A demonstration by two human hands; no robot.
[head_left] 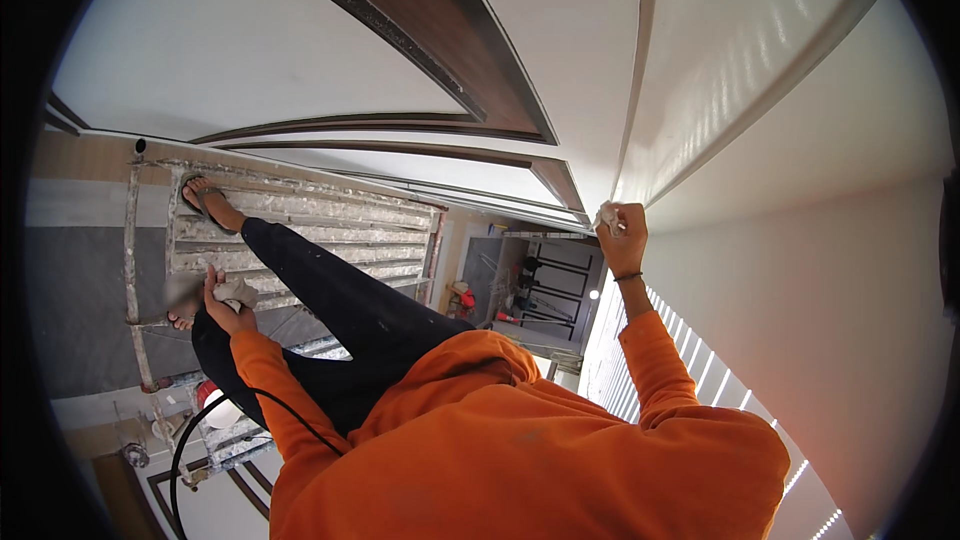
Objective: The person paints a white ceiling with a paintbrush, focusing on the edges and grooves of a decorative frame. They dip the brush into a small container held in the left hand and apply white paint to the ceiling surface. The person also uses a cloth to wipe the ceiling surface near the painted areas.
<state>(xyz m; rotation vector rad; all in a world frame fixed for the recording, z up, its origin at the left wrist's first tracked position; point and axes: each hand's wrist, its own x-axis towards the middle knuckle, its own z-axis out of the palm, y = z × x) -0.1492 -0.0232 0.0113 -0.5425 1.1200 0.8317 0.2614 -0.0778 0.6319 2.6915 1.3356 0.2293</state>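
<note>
Figure: a person in an orange top stands on a paint-splashed scaffold platform; the right hand, fingers closed on a small pale pad, presses it to the white wall moulding, while the left hand hangs low, clamped on a crumpled cloth. The step in hand appears to be rubbing down the moulding; continuing along it would call for even pressure and steady footing.

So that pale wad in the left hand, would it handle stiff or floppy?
Probably floppy: the wad looks crumpled and bunches inside the left hand. Likely light, since loosely curled fingers carry it. It seems unlikely to roll or break, though its material is too small to tell.
</note>
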